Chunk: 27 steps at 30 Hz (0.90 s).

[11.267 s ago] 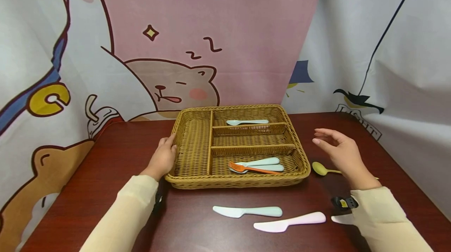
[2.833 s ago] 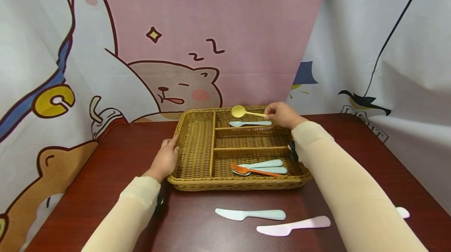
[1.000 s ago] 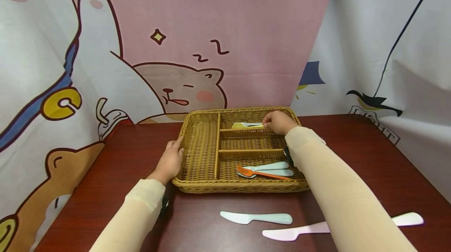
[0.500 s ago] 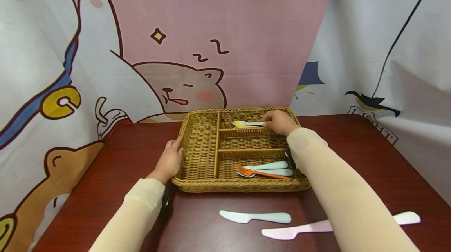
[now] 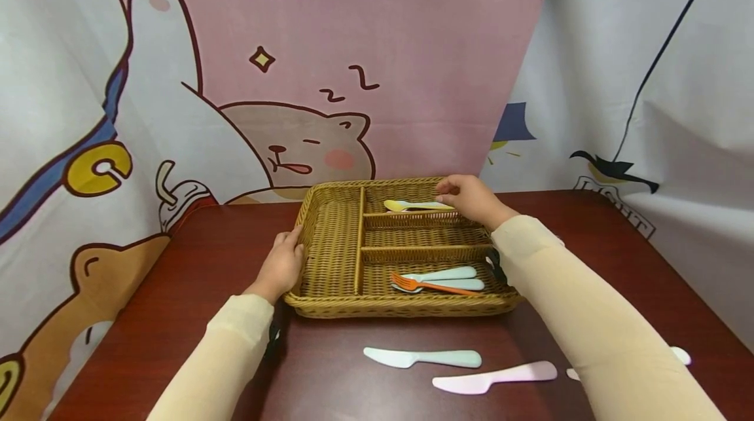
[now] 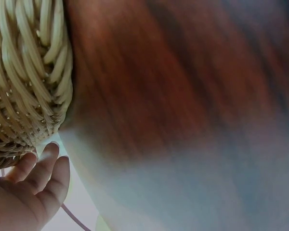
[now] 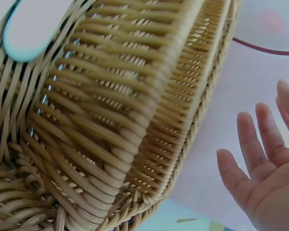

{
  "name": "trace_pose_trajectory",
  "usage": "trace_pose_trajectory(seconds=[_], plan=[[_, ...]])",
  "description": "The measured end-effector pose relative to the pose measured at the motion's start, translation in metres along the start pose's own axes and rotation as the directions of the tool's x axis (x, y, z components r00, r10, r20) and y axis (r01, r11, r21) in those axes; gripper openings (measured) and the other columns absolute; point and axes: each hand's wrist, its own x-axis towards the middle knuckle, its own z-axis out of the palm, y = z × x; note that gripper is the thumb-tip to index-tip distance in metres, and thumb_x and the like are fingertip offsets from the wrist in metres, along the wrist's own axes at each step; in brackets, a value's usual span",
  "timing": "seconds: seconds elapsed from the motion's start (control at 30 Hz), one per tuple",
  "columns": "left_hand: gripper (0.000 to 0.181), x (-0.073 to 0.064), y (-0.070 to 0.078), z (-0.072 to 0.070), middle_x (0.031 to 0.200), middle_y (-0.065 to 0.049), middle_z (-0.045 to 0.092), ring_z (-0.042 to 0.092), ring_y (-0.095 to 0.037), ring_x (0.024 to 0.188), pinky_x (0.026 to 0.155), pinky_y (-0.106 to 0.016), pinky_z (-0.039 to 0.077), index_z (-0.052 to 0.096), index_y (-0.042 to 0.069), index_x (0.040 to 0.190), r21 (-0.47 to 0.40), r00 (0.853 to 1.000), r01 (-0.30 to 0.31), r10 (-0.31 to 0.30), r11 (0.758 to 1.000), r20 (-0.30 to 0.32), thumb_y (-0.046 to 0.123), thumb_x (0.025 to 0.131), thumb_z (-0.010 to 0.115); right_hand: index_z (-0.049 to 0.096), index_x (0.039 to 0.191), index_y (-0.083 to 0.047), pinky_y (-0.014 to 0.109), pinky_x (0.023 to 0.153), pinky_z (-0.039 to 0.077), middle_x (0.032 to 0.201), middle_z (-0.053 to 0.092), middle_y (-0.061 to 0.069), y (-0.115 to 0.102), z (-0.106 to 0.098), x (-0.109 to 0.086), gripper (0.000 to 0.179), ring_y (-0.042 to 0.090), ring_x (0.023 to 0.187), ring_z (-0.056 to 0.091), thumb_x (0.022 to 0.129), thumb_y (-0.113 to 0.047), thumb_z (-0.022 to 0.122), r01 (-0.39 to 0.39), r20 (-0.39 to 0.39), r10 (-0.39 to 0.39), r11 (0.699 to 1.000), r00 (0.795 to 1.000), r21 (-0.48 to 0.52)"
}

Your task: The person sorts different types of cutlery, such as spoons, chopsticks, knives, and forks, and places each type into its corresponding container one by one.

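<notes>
My right hand (image 5: pixel 468 200) is over the right end of the wicker basket's back compartment, its fingers apart and off the cutlery. In the right wrist view those fingers (image 7: pixel 253 149) are spread with nothing between them. A yellow spoon (image 5: pixel 393 205) lies in that compartment, overlapping a pale blue piece of cutlery (image 5: pixel 412 203). My left hand (image 5: pixel 281 265) rests against the left rim of the wicker basket (image 5: pixel 406 306). In the left wrist view its fingers (image 6: pixel 41 175) are extended beside the woven wall, the thumb hidden.
The front compartment holds an orange fork (image 5: pixel 436 286) over pale blue cutlery (image 5: pixel 450 273). In front of the basket lie a mint knife (image 5: pixel 424 358) and a pink knife (image 5: pixel 495 377). Another white utensil (image 5: pixel 681 355) is partly under the right sleeve. A printed curtain (image 5: pixel 412 48) hangs behind the table.
The right hand brought the yellow spoon from the table's right side into the back compartment, let it go there and lifted slightly. The left hand stayed at the basket's left rim.
</notes>
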Motion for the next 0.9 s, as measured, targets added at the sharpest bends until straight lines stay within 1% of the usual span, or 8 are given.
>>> trace_pose_trajectory(seconds=[0.17,0.33,0.4,0.5,0.63,0.73,0.9], plan=[[0.051,-0.001,0.0,0.0,0.146,-0.025,0.027,0.041,-0.042,0.13,0.104,-0.055,0.036,0.017,0.006,0.155,-0.006,1.0,-0.002,0.002,1.0,0.003,0.017,0.107,0.031,0.061,0.125,-0.003,0.05,0.093,0.046,0.122,0.061,0.019,-0.005,0.001,-0.011,0.03,0.035,0.115,0.055,0.097,-0.015,0.06,0.034,-0.03,-0.033,0.999,0.999,0.022],[0.051,0.001,0.0,0.0,0.146,-0.024,0.027,0.042,-0.041,0.13,0.104,-0.054,0.037,0.017,0.008,0.156,-0.015,1.0,-0.001,0.001,1.0,0.002,0.017,0.107,0.032,0.059,0.127,-0.006,0.048,0.091,0.048,0.124,0.06,0.016,-0.014,0.0,-0.023,0.033,0.032,0.114,0.057,0.096,-0.016,0.062,0.05,-0.02,-0.049,0.997,0.999,0.062],[0.052,0.001,0.0,-0.001,0.147,-0.024,0.026,0.042,-0.041,0.13,0.104,-0.054,0.038,0.016,0.008,0.156,-0.013,1.0,-0.001,0.001,1.0,0.003,0.018,0.107,0.032,0.059,0.128,-0.007,0.047,0.09,0.049,0.124,0.06,0.014,-0.019,0.001,-0.03,0.033,0.031,0.114,0.057,0.096,-0.017,0.062,0.049,-0.016,-0.048,0.997,0.999,0.062],[0.052,0.001,0.0,-0.001,0.147,-0.024,0.026,0.042,-0.041,0.13,0.104,-0.054,0.038,0.016,0.008,0.156,-0.016,1.0,-0.002,0.002,1.0,0.005,0.017,0.107,0.032,0.06,0.127,-0.01,0.047,0.089,0.05,0.123,0.061,0.011,-0.026,0.001,-0.04,0.034,0.029,0.114,0.057,0.096,-0.021,0.063,0.063,-0.024,-0.062,0.998,0.998,0.032],[0.052,0.0,0.001,-0.002,0.147,-0.025,0.025,0.041,-0.042,0.13,0.104,-0.055,0.037,0.016,0.007,0.156,-0.014,1.0,-0.005,0.005,1.0,0.01,0.017,0.107,0.031,0.063,0.125,-0.009,0.047,0.09,0.049,0.121,0.062,0.011,-0.03,0.003,-0.055,0.033,0.028,0.111,0.058,0.094,-0.02,0.066,0.107,-0.047,-0.106,0.994,0.993,0.014],[0.052,-0.001,0.001,-0.002,0.147,-0.025,0.025,0.04,-0.042,0.131,0.105,-0.055,0.036,0.015,0.006,0.155,-0.008,1.0,-0.01,0.011,1.0,0.015,0.017,0.107,0.03,0.063,0.124,-0.007,0.047,0.092,0.048,0.12,0.062,0.013,-0.03,0.006,-0.065,0.033,0.028,0.109,0.059,0.093,-0.017,0.067,0.127,-0.056,-0.126,0.992,0.99,0.019],[0.052,-0.001,0.001,-0.003,0.147,-0.025,0.025,0.039,-0.042,0.131,0.105,-0.055,0.036,0.015,0.006,0.155,-0.009,1.0,-0.008,0.008,1.0,0.019,0.017,0.107,0.03,0.063,0.124,-0.006,0.047,0.089,0.049,0.119,0.062,0.012,-0.027,0.008,-0.081,0.032,0.028,0.108,0.06,0.093,-0.015,0.066,0.139,-0.059,-0.138,0.99,0.989,0.019]])
